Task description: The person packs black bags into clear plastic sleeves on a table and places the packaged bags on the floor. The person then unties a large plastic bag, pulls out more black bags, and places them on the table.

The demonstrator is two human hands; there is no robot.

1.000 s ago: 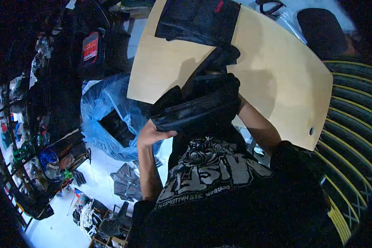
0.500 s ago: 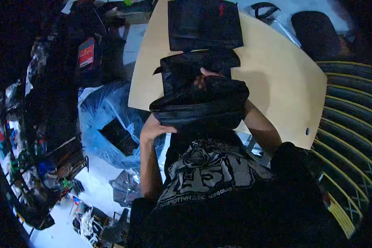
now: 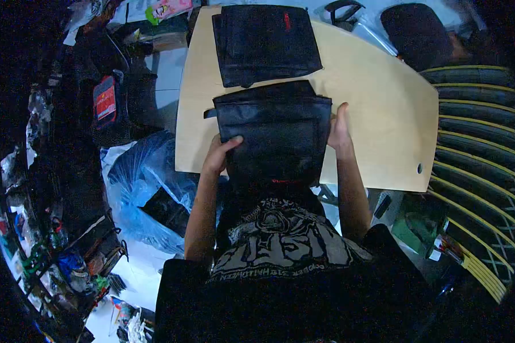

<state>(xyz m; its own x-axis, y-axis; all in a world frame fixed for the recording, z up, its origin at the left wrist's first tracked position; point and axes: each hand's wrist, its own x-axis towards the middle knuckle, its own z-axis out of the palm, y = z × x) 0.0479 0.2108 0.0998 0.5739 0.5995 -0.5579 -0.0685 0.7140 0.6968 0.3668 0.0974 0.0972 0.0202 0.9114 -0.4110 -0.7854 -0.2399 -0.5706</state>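
A flat black fabric bag [image 3: 269, 137] lies at the near edge of the table, its lower end close to my shirt. My left hand [image 3: 220, 153] grips its left edge, thumb on top and the other fingers mostly hidden underneath. Beside the right edge is my right hand [image 3: 340, 131], touching the bag, with its thumb stretched up and away from the fabric; its other fingers are partly hidden. A small strap sticks out at the bag's upper left. Just beyond lies a stack of similar black bags [image 3: 269, 46] with a red mark on the top one.
The pale wooden table [image 3: 383, 126] has a curved far edge. On the left stands a blue plastic sack [image 3: 134, 188] with something dark inside. Stacked black items with yellow edges [image 3: 475, 131] line the right side. A dark chair [image 3: 415, 34] is at the back right.
The bag, bunched up and bulky before, now lies flat. My right hand has come out from on top of it to its right edge. My left hand has moved up its left side.
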